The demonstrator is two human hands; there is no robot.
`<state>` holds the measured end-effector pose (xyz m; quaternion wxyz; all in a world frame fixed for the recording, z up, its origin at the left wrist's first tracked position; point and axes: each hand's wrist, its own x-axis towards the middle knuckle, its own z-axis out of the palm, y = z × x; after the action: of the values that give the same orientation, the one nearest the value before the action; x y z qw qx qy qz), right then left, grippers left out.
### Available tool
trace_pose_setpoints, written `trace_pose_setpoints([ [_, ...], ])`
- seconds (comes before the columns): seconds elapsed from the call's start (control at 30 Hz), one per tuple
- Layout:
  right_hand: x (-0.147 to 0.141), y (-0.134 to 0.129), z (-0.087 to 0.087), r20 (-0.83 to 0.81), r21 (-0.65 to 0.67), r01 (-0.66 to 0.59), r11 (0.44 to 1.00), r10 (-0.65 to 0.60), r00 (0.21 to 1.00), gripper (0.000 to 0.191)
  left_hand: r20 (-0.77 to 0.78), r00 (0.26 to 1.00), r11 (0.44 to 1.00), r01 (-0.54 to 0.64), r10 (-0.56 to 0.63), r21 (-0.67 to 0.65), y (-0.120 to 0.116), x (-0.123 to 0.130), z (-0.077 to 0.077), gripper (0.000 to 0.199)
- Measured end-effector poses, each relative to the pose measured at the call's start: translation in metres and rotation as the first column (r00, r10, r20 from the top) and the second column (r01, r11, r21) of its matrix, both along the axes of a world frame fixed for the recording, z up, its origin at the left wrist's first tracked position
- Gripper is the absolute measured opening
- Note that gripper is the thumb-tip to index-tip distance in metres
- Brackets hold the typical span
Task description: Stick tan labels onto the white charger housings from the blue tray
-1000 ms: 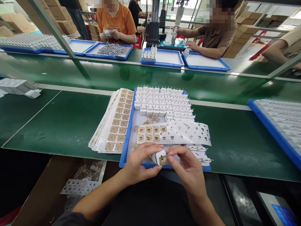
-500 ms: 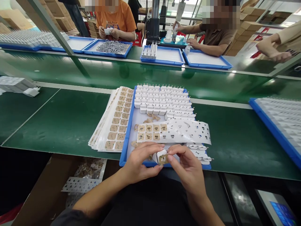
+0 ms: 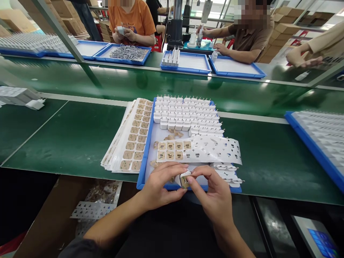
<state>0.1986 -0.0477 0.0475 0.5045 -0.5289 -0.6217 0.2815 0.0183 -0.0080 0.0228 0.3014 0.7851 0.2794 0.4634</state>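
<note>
My left hand [image 3: 160, 185] grips a small white plug charger [image 3: 177, 180] between thumb and fingers, its end face turned toward my right hand. On that face lies a tan sticker [image 3: 184, 181] with small cut-outs. My right hand [image 3: 213, 191] pinches at the sticker's right edge, the thumb on the face and the index finger at the top. Just beyond my hands, a partly used sticker sheet [image 3: 212, 150] rests across a blue tray [image 3: 146, 157]. Rows of white plug chargers [image 3: 185, 113] stand in the tray's far part, and a few more [image 3: 228, 175] lie near its right corner.
A stack of sticker sheets [image 3: 129, 143] lies left of the tray. Another blue tray of white parts [image 3: 319, 143] is at right. Below left, a cardboard box [image 3: 45, 218] holds scrap. Across the green conveyor [image 3: 150, 82], co-workers handle parts beside blue trays [image 3: 185, 70].
My right thumb and finger have moved slightly left, and the sticker now sits flatter against the charger's face. Across the conveyor, the hand at far right has shifted left and a white part shows below it.
</note>
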Motion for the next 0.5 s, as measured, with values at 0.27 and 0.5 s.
trace_pose_setpoints([
  [0.27,-0.0049,-0.0008,0.0046,0.084,0.038,0.03,0.999,-0.033,0.996,0.008,-0.008,1.0,1.0,-0.018,0.018,0.018,-0.0005,-0.0012,-0.0018,0.047],
  [0.5,-0.0096,0.004,0.004,0.245,0.189,0.097,0.977,-0.143,0.959,0.016,-0.001,0.998,0.997,-0.062,0.062,0.054,-0.0007,-0.002,-0.0058,0.045],
])
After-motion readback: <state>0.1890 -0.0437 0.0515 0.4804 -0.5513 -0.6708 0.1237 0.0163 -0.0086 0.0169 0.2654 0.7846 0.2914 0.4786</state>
